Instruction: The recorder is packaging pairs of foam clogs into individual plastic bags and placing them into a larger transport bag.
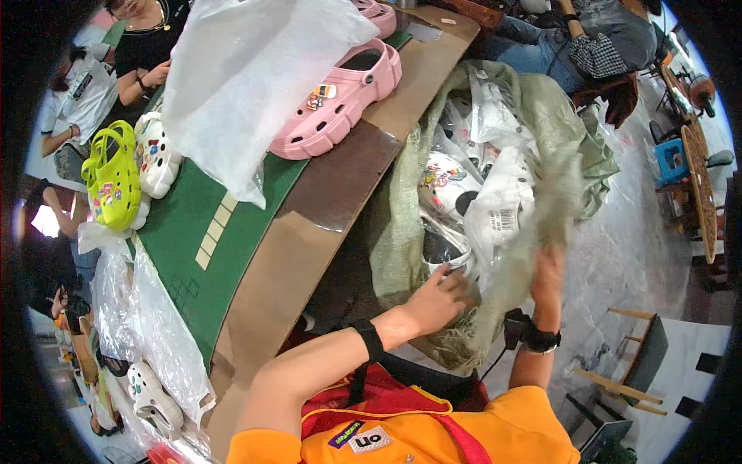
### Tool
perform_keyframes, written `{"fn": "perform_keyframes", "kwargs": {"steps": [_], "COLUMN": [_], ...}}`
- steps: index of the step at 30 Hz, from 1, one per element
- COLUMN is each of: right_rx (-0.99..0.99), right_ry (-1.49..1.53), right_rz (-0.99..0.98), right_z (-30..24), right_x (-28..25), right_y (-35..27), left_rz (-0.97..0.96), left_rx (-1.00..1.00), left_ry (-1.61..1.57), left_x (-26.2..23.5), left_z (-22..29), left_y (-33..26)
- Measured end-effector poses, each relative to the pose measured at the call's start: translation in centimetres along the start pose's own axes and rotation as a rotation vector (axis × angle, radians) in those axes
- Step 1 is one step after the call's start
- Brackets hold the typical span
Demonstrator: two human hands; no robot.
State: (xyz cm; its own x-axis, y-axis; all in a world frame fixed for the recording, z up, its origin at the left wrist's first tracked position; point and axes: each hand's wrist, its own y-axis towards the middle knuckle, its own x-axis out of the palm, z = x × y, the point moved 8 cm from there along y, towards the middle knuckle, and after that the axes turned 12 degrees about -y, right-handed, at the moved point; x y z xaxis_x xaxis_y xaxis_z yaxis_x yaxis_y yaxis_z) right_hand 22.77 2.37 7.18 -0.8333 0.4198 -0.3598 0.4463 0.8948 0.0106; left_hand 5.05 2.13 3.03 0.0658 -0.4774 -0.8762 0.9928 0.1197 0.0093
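Note:
A pale green woven sack [402, 232], its mouth spread wide, stands in front of me. White clogs with colourful charms [448, 185] lie inside, several wrapped in clear plastic bags [502, 197]. My left hand [439, 300] is over the sack's near edge, beside a white clog [444, 247]; its fingers look apart, though blurred, and I see nothing in them. At the sack's near right side, my right hand [547, 272] is closed on its loose rim, which is smeared by motion. Part of that hand's fingers is hidden by the fabric.
Left of the sack runs a green-topped table [255, 232] with a brown cardboard edge [263, 290]. On it are a pink clog [340, 108], a white plastic bag [247, 69] and lime clogs [114, 182]. A stool [645, 356] stands right; other people sit around.

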Motion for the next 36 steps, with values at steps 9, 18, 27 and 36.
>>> {"fn": "perform_keyframes", "kwargs": {"steps": [9, 18, 27, 36], "right_rx": [0.103, 0.285, 0.027, 0.117], "right_ry": [-1.001, -0.256, 0.851, 0.002], "right_rz": [-0.257, 0.073, 0.588, 0.449], "right_z": [4.4, 11.3, 3.4, 4.0], "right_x": [5.2, -5.5, -11.8, -9.2], "right_y": [7.4, 6.7, -0.3, 1.4], "left_rz": [-0.022, -0.252, 0.097, 0.437], "left_rx": [-0.261, -0.257, -0.376, -0.482], "left_ry": [0.244, 0.184, 0.350, 0.338], "left_x": [-2.2, -3.3, -9.2, -13.7], "left_z": [-3.0, -1.1, -1.7, -0.6], "left_y": [-2.1, -7.3, -9.7, -14.2]}}
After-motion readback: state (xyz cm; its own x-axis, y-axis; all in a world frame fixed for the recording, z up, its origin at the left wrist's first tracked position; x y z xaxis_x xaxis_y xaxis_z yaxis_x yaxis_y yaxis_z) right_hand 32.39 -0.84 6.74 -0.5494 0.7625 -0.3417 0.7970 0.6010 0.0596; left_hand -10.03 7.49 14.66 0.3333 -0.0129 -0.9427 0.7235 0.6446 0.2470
